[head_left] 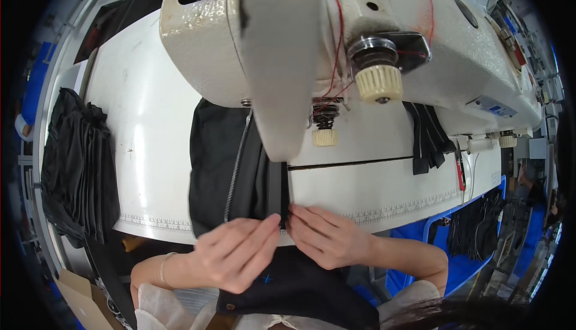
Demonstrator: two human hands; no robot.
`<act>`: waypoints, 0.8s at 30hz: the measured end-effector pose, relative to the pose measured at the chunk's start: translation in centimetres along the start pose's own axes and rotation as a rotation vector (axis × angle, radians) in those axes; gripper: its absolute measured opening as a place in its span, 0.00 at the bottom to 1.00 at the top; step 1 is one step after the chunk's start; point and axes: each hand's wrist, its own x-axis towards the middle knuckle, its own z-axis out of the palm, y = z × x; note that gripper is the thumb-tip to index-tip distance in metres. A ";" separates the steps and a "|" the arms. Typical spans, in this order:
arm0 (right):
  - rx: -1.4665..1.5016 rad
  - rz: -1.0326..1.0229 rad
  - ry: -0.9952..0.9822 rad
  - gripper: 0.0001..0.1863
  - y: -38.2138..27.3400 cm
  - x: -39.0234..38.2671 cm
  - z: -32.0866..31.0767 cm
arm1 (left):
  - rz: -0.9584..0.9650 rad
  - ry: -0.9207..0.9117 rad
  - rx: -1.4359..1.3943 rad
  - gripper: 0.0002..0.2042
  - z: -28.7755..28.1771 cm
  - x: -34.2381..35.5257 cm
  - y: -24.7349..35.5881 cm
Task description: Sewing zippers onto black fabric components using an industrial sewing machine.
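A black fabric piece [213,150] lies partly beneath the sewing machine head, near the front of the white table. Along its right side runs a narrow black strip [275,189], which looks like zipper tape. My left hand [237,255] is closed, thumb and fingers pinching the near end of this strip. From the other side, my right hand [321,237] pinches the strip's right edge, its fingertips close to those of the left. A coiled metal spring [237,171] stretches down over the fabric toward my left hand. The machine head hides the needle area.
The white sewing machine [204,54] takes up the far middle, threaded in red. Left is a stack of black fabric [81,168]. Several black strips [427,138] and red-handled snips [461,171] lie right. A blue bin [441,258] with black pieces stands below; a cardboard box [84,300] stands lower left.
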 end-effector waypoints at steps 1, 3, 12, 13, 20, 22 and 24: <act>-0.001 0.003 -0.001 0.12 0.1 0.0 0.0 | 0.002 0.000 -0.003 0.10 1.3 -0.9 0.5; -0.032 0.002 0.001 0.12 0.2 -0.1 0.0 | 0.013 -0.072 0.049 0.13 3.0 -2.0 1.1; -0.026 0.001 -0.002 0.12 0.3 -0.1 0.1 | 0.027 -0.089 0.014 0.14 3.5 -2.0 0.8; -0.025 0.000 -0.004 0.12 0.3 -0.1 0.1 | 0.025 -0.089 0.013 0.14 3.5 -2.1 0.8; -0.025 -0.002 -0.028 0.15 -0.1 -0.4 0.3 | 0.001 -0.086 0.000 0.16 3.5 -2.4 1.0; -0.035 -0.018 -0.035 0.17 -0.1 -0.4 0.3 | -0.004 -0.086 -0.005 0.16 3.5 -2.3 0.9; -0.013 0.025 -0.036 0.14 -0.2 -0.3 0.1 | -0.011 -0.082 -0.021 0.15 3.6 -2.3 0.9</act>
